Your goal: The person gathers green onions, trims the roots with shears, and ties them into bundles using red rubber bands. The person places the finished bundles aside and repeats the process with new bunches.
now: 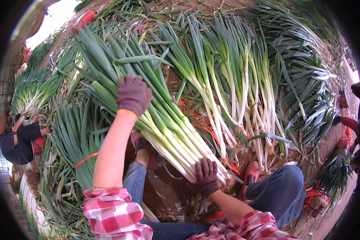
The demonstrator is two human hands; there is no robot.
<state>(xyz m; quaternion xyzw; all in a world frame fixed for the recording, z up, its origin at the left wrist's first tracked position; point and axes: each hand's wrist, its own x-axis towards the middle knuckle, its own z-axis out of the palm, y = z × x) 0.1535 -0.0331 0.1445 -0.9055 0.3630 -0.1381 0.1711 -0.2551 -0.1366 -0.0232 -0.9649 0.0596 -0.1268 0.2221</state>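
A large bundle of long green onions (pixel 168 132) lies slantwise before me, leaves to the upper left and white root ends to the lower right. My left hand (pixel 133 94), in a dark knitted glove with a yellow cuff, curls over its green leaves. At the white ends, my right hand (pixel 206 177) wears a matching glove and lays its fingers across the stalks. The undersides of both hands are hidden. Red tie strips (pixel 202 124) show beside the bundle, and part of a thin metal bar (pixel 169 171) shows below it.
Loose green onions (pixel 234 78) lie spread ahead of me. A bundle with a red tie (pixel 85 159) is at my left. Darker onions (pixel 303 69) are heaped on the right. A person (pixel 18 141) sits at far left. Red cord (pixel 313 196) lies at far right. Leaf scraps litter the ground.
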